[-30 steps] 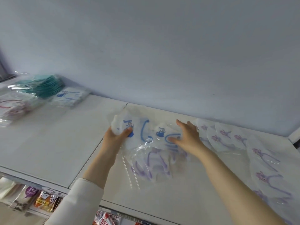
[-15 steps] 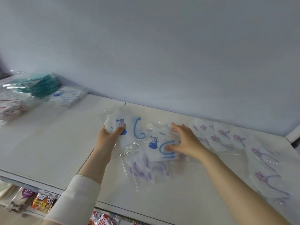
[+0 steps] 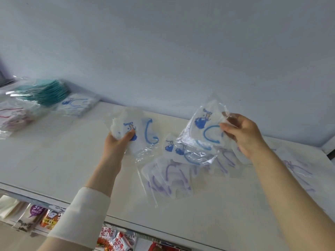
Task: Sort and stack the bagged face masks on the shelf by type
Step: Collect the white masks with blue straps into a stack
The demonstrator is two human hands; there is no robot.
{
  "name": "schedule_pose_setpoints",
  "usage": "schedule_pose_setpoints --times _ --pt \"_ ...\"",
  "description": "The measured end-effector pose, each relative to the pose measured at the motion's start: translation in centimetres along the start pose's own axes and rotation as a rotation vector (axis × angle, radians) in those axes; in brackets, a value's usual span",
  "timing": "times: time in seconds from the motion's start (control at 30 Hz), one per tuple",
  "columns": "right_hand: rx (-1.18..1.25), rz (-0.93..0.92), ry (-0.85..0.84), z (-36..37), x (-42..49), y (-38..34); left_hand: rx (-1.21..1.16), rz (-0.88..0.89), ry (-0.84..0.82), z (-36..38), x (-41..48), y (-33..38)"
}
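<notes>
While my left hand (image 3: 117, 144) grips a blue stack (image 3: 126, 119) | my right hand (image 3: 243, 136) pinches one blue bag (image 3: 200, 124) above the shelf (image 3: 54, 160).

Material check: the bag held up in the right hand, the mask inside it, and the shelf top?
Clear bag pinched by the right hand: thin glossy plastic film, judging by crinkles and glare. White mask with blue print inside it: matte, soft-looking, probably nonwoven fabric. White shelf top: smooth, hard, faintly shiny; painted metal or laminate, cannot tell.
</notes>
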State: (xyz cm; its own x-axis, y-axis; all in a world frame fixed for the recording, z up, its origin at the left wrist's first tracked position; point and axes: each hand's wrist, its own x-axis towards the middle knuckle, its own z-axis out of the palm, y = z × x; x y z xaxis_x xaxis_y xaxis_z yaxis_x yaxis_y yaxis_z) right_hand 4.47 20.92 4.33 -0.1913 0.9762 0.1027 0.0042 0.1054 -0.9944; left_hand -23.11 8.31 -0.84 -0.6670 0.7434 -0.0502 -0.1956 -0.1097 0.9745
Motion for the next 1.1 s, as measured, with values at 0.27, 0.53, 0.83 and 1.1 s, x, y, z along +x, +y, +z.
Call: schedule_pose_setpoints --times 0.27,0.53,0.83,1.1 --pt "-0.279 -0.23 -0.174 6.5 -2.1 0.0 0.196 0.061 -0.415 4.8 -3.5 -0.8" --pt "-1.108 -0.077 -0.332 4.5 -1.8 5.8 0.082 -0.003 0.07 -0.2 0.0 -0.7" --pt "-1.062 -0.027 -0.383 4.5 -0.3 6.1 0.025 -0.036 0.077 -1.8 0.8 -0.8" --pt "-0.891 -0.191 -0.248 5.0 1.5 3.7 0.005 -0.019 0.066 -2.8 1.6 -1.0"
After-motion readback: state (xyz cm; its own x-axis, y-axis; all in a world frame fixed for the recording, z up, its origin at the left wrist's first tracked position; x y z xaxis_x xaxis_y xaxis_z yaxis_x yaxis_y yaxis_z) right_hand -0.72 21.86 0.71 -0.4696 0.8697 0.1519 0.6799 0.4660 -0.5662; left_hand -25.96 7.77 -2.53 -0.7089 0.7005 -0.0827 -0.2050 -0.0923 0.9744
